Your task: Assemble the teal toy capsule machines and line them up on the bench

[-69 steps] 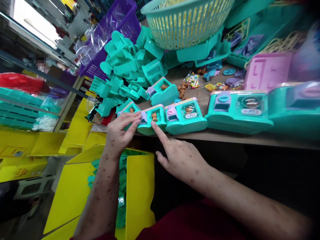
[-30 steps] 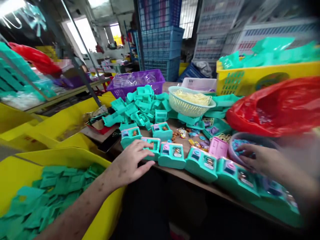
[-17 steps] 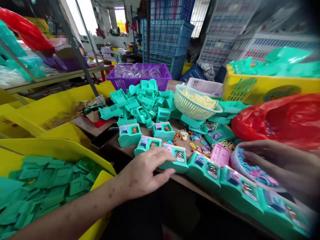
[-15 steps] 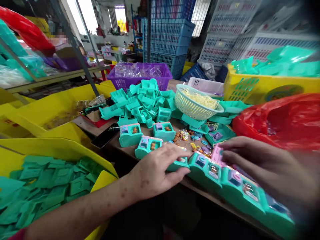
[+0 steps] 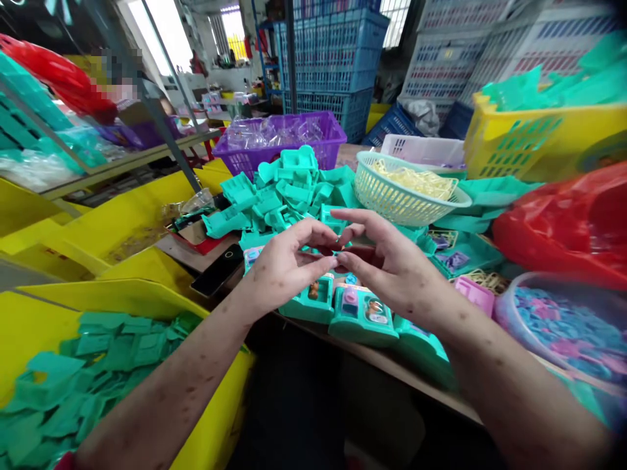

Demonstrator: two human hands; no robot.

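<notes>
Both the left hand (image 5: 281, 267) and the right hand (image 5: 399, 261) come together near the middle of the frame, above a row of teal toy cases. Their fingers (image 5: 360, 264) are curled inward, with the thumb tips meeting; a speck of something bluish shows at that spot, but it is mostly hidden, and I cannot tell what it is or which hand grips it.

Just below the hands, an open teal case (image 5: 306, 310) holds a small brown figure (image 5: 314, 290). Beside it on the right, a covered teal case (image 5: 362, 329) bears a pink knob (image 5: 351, 297) and a clear window. Farther right, another case (image 5: 426, 343) is partly hidden by the right forearm. A further case (image 5: 252, 256) shows at the left hand's far side.

At the right edge of the frame, a clear bowl (image 5: 512, 297) is full of blue and pink pieces (image 5: 578, 326), near a flat pink part (image 5: 475, 295). Behind the hands, a heap of teal parts (image 5: 289, 192) lies on the surface (image 5: 185, 256), next to a pale green basket (image 5: 406, 202) of yellowish strands (image 5: 416, 183). At lower left, a yellow container (image 5: 161, 303) holds more teal pieces (image 5: 112, 365).
</notes>
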